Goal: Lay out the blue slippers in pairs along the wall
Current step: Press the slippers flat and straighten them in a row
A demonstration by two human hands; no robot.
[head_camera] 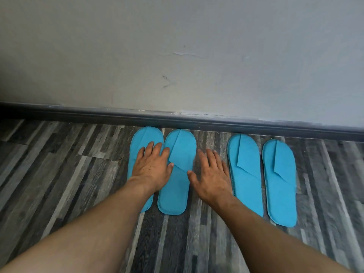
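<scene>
Two pairs of flat blue slippers lie on the floor with their toes toward the wall. The left pair has one slipper partly under my left hand and its mate beside it. My left hand lies flat across both of them, fingers spread. My right hand rests open in the floor gap between the pairs, its outer edge at the third slipper. The fourth slipper lies farthest right, untouched.
A dark skirting board runs along the foot of the grey wall, just beyond the slipper toes. The floor is grey striped wood-look planking, stretching left and right of the slippers.
</scene>
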